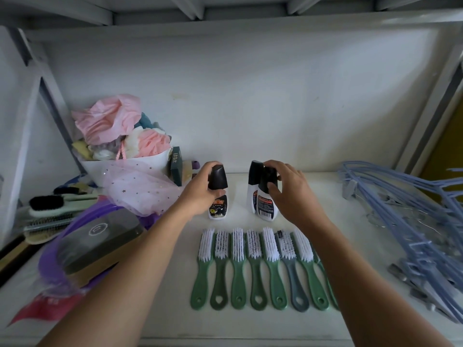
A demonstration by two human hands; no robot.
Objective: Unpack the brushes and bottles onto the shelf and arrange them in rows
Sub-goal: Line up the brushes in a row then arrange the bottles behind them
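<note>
Left hand: fingers clamped round the black cap of the left bottle; bottle upright, base on the shelf.
Right hand: fingers curled over the cap of the front right bottle, thumb on its neck; bottle upright on the shelf.
Rear right bottle: upright, just behind the front one, ungripped; contact between them unclear.
Spacing: left bottle stands apart from the right pair.
Brushes: one row nearer the camera than the bottles, side by side, bristles toward the bottles; six green, one grey, one more partly hidden by the right forearm.
Right side: blue hangers, piled.
Left side: purple basin; white basket of pink puffs behind it.
</note>
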